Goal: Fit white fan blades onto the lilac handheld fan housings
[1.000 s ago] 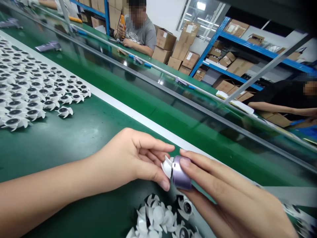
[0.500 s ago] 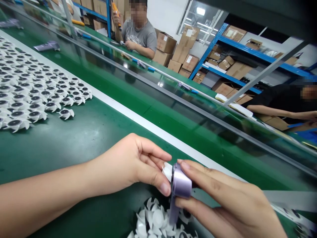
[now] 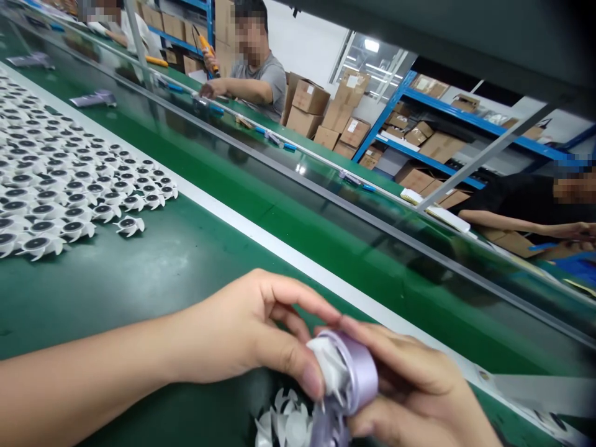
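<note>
Fingers (image 3: 298, 366) on both hands are pinched in tight round one little assembly, bottom centre of the view, just over the green belt (image 3: 162, 267).

Far left on that belt are the laid-out impellers (image 3: 69, 186), rows n rows lying flat w/ dark centres up, and one straggler sits apart at the near corner. Next is the left hand (image 3: 242, 335), thumb + forefinger narrowed onto a white impeller (image 3: 328, 363) that sits at the mouth of the lilac shell (image 3: 361, 372). The right hand (image 3: 419, 397) wraps the shell from behind, fingers curled close on it. Can't tell if the impeller is fully seated bc the thumb covers that bit. Right under the hands is a loose heap of spare impellers (image 3: 284, 425).

What could go wrong, imo:
- Blades look thin, so pressure on them instead of the hub could bend or snap one.
- Going in crooked could jam it.
- The shell is glossy, so a slip could drop it into the heap.

Materials:
- Impellers are matte white plastic w/ curved swept blades and a round hub.
- Shell is smooth, satin-shiny lilac plastic, a rounded ring shape w/ a longer part hanging down.
- Belt is a dull green rubbery sheet w/ a white edge stripe.

Far right across the line, a co-worker's arm (image 3: 512, 217) rests on the bench.
</note>
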Motion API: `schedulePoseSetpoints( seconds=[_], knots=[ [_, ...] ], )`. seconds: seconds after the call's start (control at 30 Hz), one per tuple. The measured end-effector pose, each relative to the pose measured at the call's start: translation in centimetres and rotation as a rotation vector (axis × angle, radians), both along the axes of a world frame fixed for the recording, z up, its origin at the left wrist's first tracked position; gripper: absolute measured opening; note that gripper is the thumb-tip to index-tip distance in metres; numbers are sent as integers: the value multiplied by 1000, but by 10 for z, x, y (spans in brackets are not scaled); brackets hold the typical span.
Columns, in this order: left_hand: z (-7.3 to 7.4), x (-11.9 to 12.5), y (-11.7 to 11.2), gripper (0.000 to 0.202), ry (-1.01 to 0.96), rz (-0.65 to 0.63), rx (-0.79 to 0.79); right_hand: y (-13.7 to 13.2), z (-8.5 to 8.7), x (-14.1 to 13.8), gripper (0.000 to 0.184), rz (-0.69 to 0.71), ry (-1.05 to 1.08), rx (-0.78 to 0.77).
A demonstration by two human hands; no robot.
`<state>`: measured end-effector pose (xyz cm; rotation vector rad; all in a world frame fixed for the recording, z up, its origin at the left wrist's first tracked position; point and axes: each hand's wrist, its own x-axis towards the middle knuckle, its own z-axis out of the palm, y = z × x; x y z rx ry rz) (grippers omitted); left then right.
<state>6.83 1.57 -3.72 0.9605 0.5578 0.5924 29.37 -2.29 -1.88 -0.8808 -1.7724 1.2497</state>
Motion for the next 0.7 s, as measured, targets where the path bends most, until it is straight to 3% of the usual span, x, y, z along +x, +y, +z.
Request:
schedulePoseSetpoints(
  seconds=[0.13, 0.2, 0.27, 0.3, 0.37, 0.43, 0.5, 0.6, 0.7],
  knots=[
    [-7, 2, -2, 45, -54, -73, -49, -5, -2, -2, 76, 21, -9, 27],
    [-8, 2, 0, 46, 121, 15, 80, -1, -3, 8, 63, -112, -84, -8],
    [-6, 1, 3, 45, 387, 82, 316, 17, -6, 28, 50, -333, -271, -2],
    [-4, 0, 4, 40, 498, 54, 454, 33, -9, 40, 49, -453, -410, 13],
    [0, -1, 4, 35, 592, -134, 676, 72, -18, 67, 53, -720, -820, 35],
    [2, -1, 1, 40, 581, -331, 786, 109, -31, 92, 51, -804, -998, 16],
    [0, 1, -4, 53, 574, -425, 833, 129, -41, 108, 55, -818, -1053, 10],
    [-6, 6, -11, 53, 680, -503, 820, 109, -46, 107, 64, -832, -1049, 61],
    [-12, 8, -14, 33, 743, -465, 795, 47, -45, 86, 40, -661, -969, -11]
  ],
)
